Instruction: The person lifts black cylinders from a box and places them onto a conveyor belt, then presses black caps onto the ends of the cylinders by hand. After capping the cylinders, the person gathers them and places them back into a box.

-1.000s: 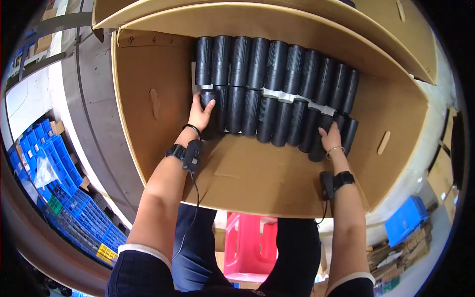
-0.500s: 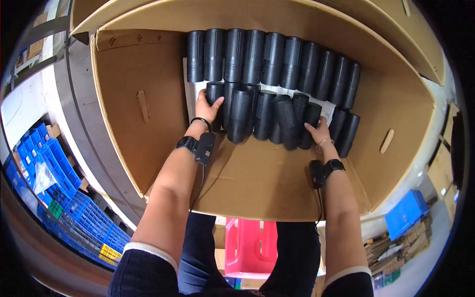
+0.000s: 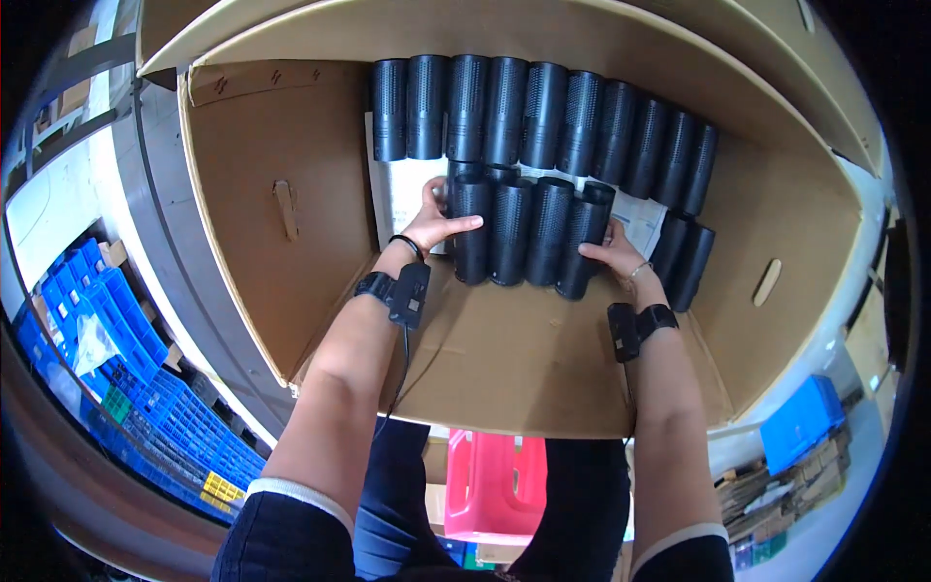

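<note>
Between my two hands stands a cluster of black perforated cylinders (image 3: 509, 233), packed close together inside a cardboard box. My left hand (image 3: 438, 223) presses against the cluster's left side, thumb across the front of the leftmost cylinder. At the other end, my right hand (image 3: 618, 254) is curled round the right side of the cluster, its thumb on the front cylinder there. The farther fingers of both hands are partly hidden behind the cylinders. A long row of like cylinders (image 3: 504, 112) stands along the box's far wall. White paper (image 3: 401, 199) lies behind the cluster.
The cardboard box (image 3: 524, 378) surrounds everything, with hand slots in its side walls. Two more black cylinders (image 3: 690, 267) lean right of my right hand. A pink stool (image 3: 497, 485) is below the near edge. Blue crates (image 3: 194, 417) are stacked at left, a blue bin (image 3: 801, 422) at right.
Both hands have moved inward, the left one to the right. The loose, tilted cylinders between them are now pushed together into a tighter, straighter cluster.
</note>
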`<state>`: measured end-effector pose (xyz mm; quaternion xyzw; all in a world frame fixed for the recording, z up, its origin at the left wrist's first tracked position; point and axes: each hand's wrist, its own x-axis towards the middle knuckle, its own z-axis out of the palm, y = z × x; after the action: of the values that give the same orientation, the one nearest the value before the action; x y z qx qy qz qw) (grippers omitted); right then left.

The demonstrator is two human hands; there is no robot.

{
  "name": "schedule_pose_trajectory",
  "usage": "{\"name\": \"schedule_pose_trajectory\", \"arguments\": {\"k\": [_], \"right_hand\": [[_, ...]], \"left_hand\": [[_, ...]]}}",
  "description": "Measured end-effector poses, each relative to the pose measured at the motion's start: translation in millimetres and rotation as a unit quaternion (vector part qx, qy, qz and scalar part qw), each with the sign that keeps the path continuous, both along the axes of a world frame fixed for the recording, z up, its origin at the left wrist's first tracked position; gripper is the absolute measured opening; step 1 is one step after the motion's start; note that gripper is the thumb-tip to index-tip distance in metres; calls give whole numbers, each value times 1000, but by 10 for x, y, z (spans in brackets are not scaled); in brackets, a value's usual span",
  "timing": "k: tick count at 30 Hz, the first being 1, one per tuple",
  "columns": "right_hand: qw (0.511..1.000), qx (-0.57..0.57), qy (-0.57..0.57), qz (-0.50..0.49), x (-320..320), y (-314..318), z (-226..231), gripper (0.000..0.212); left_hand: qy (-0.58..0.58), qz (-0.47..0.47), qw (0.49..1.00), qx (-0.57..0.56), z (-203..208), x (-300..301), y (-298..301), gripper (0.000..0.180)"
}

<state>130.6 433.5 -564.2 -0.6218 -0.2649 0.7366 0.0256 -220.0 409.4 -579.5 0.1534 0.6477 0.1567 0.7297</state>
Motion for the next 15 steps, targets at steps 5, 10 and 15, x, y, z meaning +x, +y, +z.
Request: {"name": "schedule_pose_trajectory", "arguments": {"k": [5, 10, 15], "right_hand": [[996, 33, -17, -81, -65, -140, -75, 107], [981, -12, 148, -126, 98, -165, -94, 106], [981, -25, 144, -129, -235, -71, 47, 101]], "left_hand": [[51, -36, 997, 51, -114, 16, -4, 124], [-62, -4, 996, 65, 121, 64, -13, 126], [-194, 24, 980, 42, 165, 139, -26, 118]]}}
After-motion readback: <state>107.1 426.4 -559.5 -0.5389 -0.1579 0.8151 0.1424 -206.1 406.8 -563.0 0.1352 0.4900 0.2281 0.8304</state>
